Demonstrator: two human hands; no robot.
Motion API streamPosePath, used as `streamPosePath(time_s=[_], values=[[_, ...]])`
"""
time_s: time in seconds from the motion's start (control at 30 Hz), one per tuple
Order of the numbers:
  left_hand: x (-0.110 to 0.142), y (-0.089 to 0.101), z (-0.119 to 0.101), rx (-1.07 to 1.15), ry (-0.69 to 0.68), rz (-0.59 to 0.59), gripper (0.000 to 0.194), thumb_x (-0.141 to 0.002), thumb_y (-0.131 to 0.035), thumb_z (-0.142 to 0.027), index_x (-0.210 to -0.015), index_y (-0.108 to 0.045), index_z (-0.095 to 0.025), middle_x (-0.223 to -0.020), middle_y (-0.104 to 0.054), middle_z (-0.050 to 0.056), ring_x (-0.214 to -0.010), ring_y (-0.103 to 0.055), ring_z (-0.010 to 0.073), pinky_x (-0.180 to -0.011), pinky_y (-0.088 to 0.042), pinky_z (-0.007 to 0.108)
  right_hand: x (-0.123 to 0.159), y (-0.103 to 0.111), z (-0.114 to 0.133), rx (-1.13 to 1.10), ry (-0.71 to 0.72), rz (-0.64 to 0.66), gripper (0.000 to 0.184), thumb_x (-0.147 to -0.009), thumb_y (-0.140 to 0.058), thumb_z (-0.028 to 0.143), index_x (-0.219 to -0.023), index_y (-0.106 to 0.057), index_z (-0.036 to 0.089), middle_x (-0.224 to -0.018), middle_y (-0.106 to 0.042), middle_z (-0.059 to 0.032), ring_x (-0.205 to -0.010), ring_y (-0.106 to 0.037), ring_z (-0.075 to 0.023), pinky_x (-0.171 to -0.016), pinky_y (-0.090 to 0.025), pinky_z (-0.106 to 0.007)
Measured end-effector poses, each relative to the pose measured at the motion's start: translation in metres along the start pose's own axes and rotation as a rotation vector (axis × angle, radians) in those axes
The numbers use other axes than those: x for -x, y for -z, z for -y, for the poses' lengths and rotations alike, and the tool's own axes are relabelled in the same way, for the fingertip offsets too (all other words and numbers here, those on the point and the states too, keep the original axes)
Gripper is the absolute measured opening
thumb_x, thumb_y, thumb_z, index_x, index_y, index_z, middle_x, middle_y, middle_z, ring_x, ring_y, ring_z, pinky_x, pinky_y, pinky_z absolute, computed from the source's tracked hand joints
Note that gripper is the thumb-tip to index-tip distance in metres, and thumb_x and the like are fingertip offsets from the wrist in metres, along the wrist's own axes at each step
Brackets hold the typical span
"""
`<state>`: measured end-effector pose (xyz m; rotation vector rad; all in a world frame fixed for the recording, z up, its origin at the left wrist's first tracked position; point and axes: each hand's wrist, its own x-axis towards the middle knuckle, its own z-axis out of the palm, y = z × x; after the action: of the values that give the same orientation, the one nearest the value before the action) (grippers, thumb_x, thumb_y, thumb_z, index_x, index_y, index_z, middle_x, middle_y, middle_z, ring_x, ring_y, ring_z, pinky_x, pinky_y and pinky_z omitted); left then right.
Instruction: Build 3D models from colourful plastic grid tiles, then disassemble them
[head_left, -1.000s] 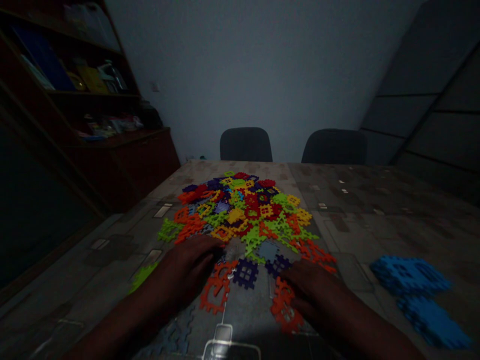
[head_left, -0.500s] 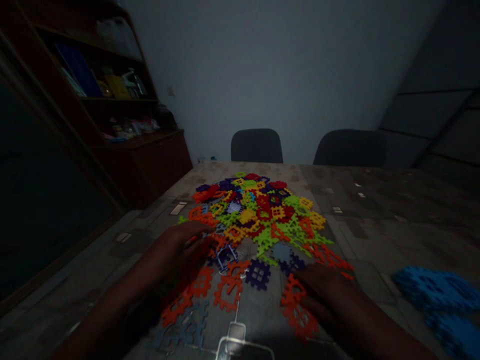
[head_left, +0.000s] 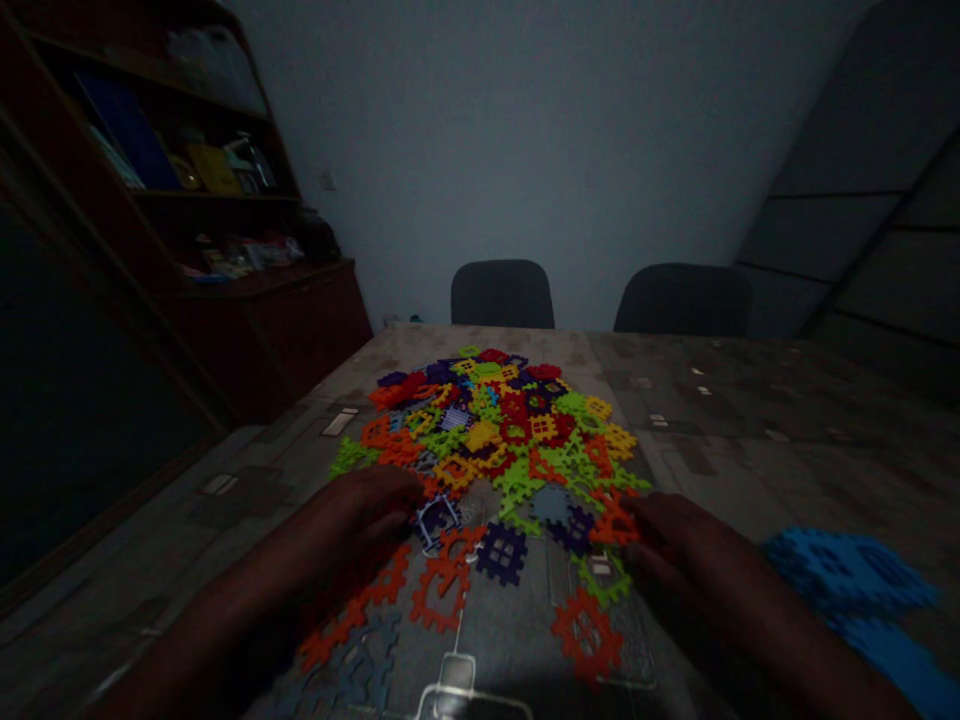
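A large heap of colourful interlocking plastic building pieces [head_left: 484, 435] spreads over the table. My left hand [head_left: 371, 505] is at the near left edge of the heap, fingers bent forward and apart from the thumb, holding nothing that I can see. Beside its fingertips lies a purple piece [head_left: 437, 522]. At the right edge, my right hand [head_left: 679, 540] pinches an orange building piece [head_left: 616, 520] between thumb and fingers. Below it are a green piece [head_left: 604, 578] and a red-orange one [head_left: 589, 632]. A dark purple window-shaped piece [head_left: 502, 553] lies between the hands.
Stacked blue pieces [head_left: 855, 570] lie at the right of the patterned table [head_left: 720, 450]. Several grey pieces [head_left: 360, 660] are near my left forearm. Two dark chairs [head_left: 501, 293] stand behind the table, and a wooden cabinet [head_left: 300, 320] is at the left.
My right hand has moved forward with the orange piece, uncovering the green piece. My left hand has come slightly back towards me, and more green pieces show beyond it. The view has turned slightly right.
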<state>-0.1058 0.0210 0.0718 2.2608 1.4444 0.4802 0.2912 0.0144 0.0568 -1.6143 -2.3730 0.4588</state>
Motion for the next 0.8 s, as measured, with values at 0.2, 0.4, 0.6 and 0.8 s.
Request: streamPosePath(time_s=[0.2,0.4,0.6,0.8], values=[[-0.006,-0.021,-0.007,-0.056,-0.149,-0.06,0.027,-0.101,-0.05,-0.037,-0.121,-0.064,-0.026,-0.122,-0.068,0.007,-0.11,-0.062,0.0246,-0.096,-0.049,0.037,0.002,-0.01,0.025,-0.03,0.075,0.141,0.013,-0.089,-0.054,0.022,-0.093,-0.066,0.021,-0.098,-0.069,-0.0093,-0.088,-0.064,-0.0253,-0.075,-0.047,-0.037],[-0.003,-0.043,-0.02,-0.12,-0.163,-0.056,0.047,-0.096,-0.059,-0.044,-0.139,-0.052,-0.027,-0.14,-0.058,0.009,-0.126,-0.053,0.0299,-0.107,-0.044,0.046,-0.001,-0.017,0.027,-0.072,0.097,0.029,0.022,-0.096,-0.049,0.026,-0.107,-0.067,0.02,-0.112,-0.068,-0.013,-0.101,-0.063,-0.0277,-0.087,-0.05,-0.043],[-0.005,-0.025,-0.002,-0.094,-0.098,-0.142,0.032,-0.101,-0.048,-0.033,-0.129,-0.061,-0.026,-0.133,-0.063,0.008,-0.123,-0.057,0.0265,-0.107,-0.045,0.04,-0.011,-0.045,0.014,-0.004,0.209,-0.066,0.049,-0.089,-0.044,0.005,-0.133,-0.06,0.018,-0.137,-0.061,-0.0151,-0.123,-0.057,-0.0281,-0.104,-0.045,-0.046],[-0.005,-0.02,-0.008,-0.088,-0.258,0.054,0.042,-0.092,-0.052,-0.013,-0.131,-0.057,-0.027,-0.133,-0.061,0.006,-0.125,-0.054,0.0245,-0.11,-0.042,0.043,-0.015,-0.052,0.007,0.012,0.219,-0.087,0.043,-0.091,-0.048,0.009,-0.131,-0.061,0.017,-0.133,-0.063,-0.0153,-0.12,-0.058,-0.029,-0.103,-0.046,-0.049]])
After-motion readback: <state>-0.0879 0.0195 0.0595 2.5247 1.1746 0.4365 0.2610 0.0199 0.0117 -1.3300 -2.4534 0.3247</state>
